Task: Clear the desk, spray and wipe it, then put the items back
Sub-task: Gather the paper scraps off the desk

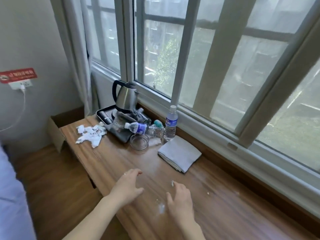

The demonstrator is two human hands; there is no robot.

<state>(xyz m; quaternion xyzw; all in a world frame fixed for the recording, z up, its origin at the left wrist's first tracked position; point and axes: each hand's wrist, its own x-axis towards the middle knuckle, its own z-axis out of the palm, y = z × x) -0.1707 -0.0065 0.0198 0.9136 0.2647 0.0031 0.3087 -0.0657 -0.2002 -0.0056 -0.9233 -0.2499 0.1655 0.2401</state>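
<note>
The tray (102, 113) lies half-hidden under the kettle (125, 96); the red sign (18, 75) lettering blurs; the desk (225, 213) runs off-frame.

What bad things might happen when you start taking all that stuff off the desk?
1. The upright water bottle stands close behind the tipped-over bottle; grabbing one might knock the other down.
2. The glass ashtray sits beside the clutter and may slide off and break if bumped.
3. The torn paper scraps lie near the desk edge, and small crumbs lie by the right hand; a sweep may scatter them onto the floor.
</note>
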